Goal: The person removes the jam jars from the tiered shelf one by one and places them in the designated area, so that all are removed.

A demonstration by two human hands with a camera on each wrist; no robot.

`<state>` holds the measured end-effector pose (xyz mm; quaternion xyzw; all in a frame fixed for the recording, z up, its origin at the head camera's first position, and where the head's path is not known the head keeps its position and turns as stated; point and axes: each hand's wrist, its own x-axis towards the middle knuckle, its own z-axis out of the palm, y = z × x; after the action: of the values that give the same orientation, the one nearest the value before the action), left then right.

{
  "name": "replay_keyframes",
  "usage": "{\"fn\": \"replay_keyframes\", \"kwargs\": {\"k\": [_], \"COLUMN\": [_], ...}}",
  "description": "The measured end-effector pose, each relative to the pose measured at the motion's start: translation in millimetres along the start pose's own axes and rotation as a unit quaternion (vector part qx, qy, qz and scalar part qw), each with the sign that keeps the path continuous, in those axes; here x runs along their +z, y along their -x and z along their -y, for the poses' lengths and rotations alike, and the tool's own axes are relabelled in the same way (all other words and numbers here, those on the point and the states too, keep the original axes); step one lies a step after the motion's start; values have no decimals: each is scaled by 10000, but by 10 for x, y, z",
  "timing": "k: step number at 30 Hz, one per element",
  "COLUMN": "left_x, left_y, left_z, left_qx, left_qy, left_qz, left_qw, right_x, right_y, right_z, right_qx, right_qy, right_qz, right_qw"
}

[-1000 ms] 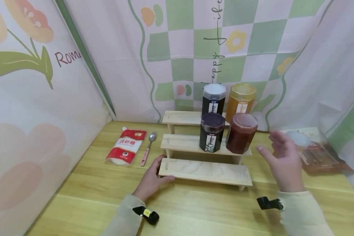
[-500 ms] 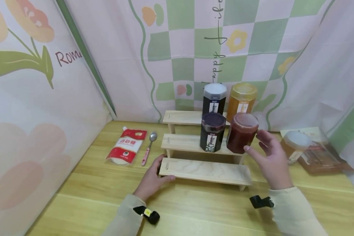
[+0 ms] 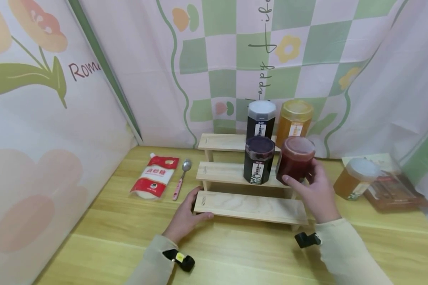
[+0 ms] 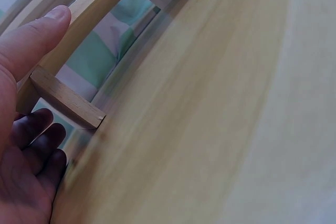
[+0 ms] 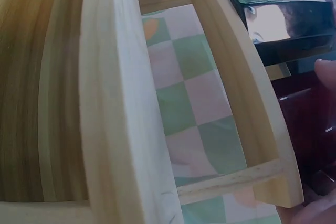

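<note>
A three-step wooden display rack (image 3: 249,206) stands on the table. My left hand (image 3: 185,215) grips the left end of its lowest step, thumb at the front edge and fingers behind the end; the left wrist view shows those fingers (image 4: 44,140) beside the rack's leg (image 4: 68,98). On the middle step, my right hand (image 3: 317,194) holds a dark red jar (image 3: 296,158) between thumb and fingers, from the front and right. A dark purple jar (image 3: 258,160) stands left of it. Behind, on the top step, are a white-lidded dark jar (image 3: 261,120) and a yellow jar (image 3: 296,118).
An amber jar (image 3: 356,180) stands on the table to the right, in front of a brown food packet (image 3: 394,194). Left of the rack lie a red and white sugar bag (image 3: 155,176) and a spoon (image 3: 182,180) with a pink handle. Printed curtains (image 3: 157,99) enclose the table.
My right hand has moved left from beside the amber jar to the dark red jar and taken hold of it. The left hand stays on the rack's end.
</note>
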<state>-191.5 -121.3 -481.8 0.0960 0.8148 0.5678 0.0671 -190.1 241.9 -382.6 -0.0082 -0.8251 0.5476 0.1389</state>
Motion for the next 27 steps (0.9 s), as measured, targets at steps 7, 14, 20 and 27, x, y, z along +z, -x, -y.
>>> {"fn": "replay_keyframes", "kwargs": {"k": [7, 14, 20, 27], "left_x": [1, 4, 10, 9], "left_y": [2, 14, 8, 3], "left_z": [-16, -39, -39, -22], "left_qx": [27, 66, 17, -15], "left_qy": [-30, 22, -23, 2], "left_qz": [-32, -16, -15, -15], "left_qw": [10000, 10000, 10000, 10000], "right_x": [69, 90, 67, 44], "right_y": [-11, -7, -9, 8], "right_z": [32, 61, 49, 31], "right_qx": [189, 371, 469, 438], "right_qy": [255, 163, 159, 175], "right_qz": [-172, -365, -467, -618], "right_qw": [9993, 9985, 9977, 9970]}}
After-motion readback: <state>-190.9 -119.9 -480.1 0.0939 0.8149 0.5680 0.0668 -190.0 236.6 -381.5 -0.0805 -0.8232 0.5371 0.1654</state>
